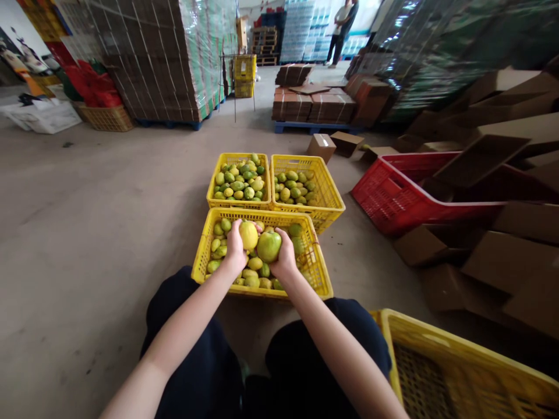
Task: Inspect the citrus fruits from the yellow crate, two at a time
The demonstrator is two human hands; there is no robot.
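Observation:
Above the near yellow crate (201, 250), my left hand (236, 247) is closed around a round yellow fruit (248, 235). Close beside it, my right hand (285, 254) grips a larger, smooth green fruit (269, 247). Many yellow and green fruits (252, 273) lie in the crate below both hands; the hands and forearms hide part of them. Behind stand two more yellow crates. The left one (238, 203) is heaped with mixed green and yellow fruit, while the right one (334, 195) has fruit lower down, mostly toward its left side. The fruit's exact kind is unclear.
At lower right, a yellow crate (388, 349) stands beside my knee. A red crate (379, 198) and several opened cardboard boxes (515, 256) crowd the right side. Stacked flat cartons (332, 107) sit on a blue pallet farther back. Two people (343, 29) stand in the background.

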